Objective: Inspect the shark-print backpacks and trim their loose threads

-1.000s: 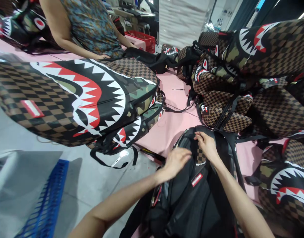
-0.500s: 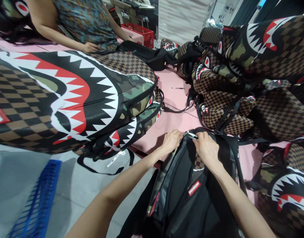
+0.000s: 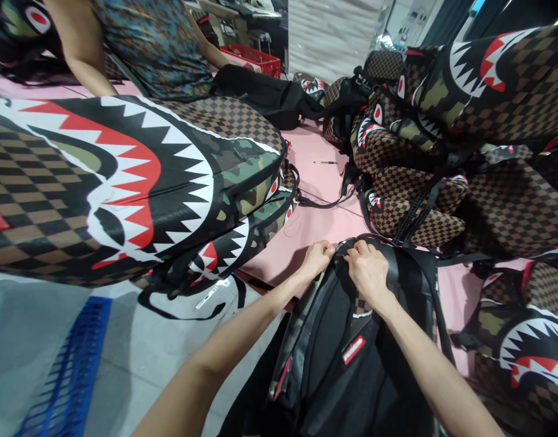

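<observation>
A black backpack (image 3: 374,364) with a small red label (image 3: 354,350) lies in front of me, its padded back side facing up. Just off the upper left edge of this bag, my left hand (image 3: 317,258) is closed in a pinch; whatever is between the fingertips is too small to make out. Curled over the top of the bag, close beside it, my right hand (image 3: 368,267) is closed around a pair of thread snips (image 3: 343,252). Only a bit of their blades shows at the fingertips, and the rest is hidden in the palm.
Shark-mouth checkered backpacks (image 3: 183,164) lie at left, and more are piled at right (image 3: 501,115). A pen (image 3: 325,162) rests on the pink table (image 3: 310,230). Across it stands a co-worker (image 3: 151,48), near a red crate (image 3: 255,60). A blue rack (image 3: 69,370) stands at lower left.
My right hand has moved slightly left and up, towards my left hand, and the snips' blades show less. The co-worker's hand has dropped out of sight behind the left backpack.
</observation>
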`<control>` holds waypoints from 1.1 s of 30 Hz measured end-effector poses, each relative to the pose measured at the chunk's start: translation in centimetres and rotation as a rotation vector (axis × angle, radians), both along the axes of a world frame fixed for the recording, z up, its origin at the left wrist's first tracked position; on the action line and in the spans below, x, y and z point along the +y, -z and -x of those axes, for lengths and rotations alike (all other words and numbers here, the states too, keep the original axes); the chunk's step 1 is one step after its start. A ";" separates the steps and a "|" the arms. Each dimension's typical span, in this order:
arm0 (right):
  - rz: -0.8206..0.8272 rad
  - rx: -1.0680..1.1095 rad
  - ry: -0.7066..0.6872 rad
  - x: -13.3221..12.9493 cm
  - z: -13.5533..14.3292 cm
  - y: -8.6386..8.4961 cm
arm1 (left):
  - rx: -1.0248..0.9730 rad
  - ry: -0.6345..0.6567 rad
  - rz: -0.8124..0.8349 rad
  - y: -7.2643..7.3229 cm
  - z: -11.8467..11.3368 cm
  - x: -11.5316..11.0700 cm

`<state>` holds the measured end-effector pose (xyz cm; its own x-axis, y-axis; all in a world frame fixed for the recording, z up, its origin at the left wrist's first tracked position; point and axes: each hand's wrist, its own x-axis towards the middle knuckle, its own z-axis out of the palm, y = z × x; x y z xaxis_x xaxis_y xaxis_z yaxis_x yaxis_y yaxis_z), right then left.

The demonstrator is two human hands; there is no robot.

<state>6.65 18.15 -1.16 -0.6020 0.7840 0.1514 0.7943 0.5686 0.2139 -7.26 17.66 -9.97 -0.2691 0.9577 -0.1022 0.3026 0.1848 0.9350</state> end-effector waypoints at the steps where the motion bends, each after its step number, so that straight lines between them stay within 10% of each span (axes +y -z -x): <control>1: -0.004 -0.003 -0.001 0.0 0.0 0.0 | 0.002 0.000 -0.004 -0.1 0.0 0.0; 11: 0.004 0.101 0.012 -0.4 0.2 0.0 | 0.042 -0.031 0.019 -1.1 0.3 -0.1; 18: 0.308 1.271 0.211 0.2 -5.5 -0.2 | 0.297 -0.214 -0.096 -5.5 4.0 -4.5; 19: 0.343 1.410 0.286 0.0 -6.1 0.2 | 0.365 -0.153 -0.206 -6.2 2.2 -6.3; 21: 0.398 1.551 0.432 -0.7 -6.9 1.2 | 0.376 0.376 -0.444 -6.9 -3.2 -10.3; 23: 0.420 1.495 0.493 -1.2 -7.7 2.0 | 0.368 0.788 -0.572 -6.5 -9.1 -13.4; 26: 0.411 1.115 0.380 -1.1 -10.4 2.1 | 0.421 0.857 -0.541 -4.7 -13.6 -14.3; 33: 0.367 0.334 0.258 -0.1 -17.3 0.3 | 0.512 0.495 -0.247 -5.3 -5.3 -3.0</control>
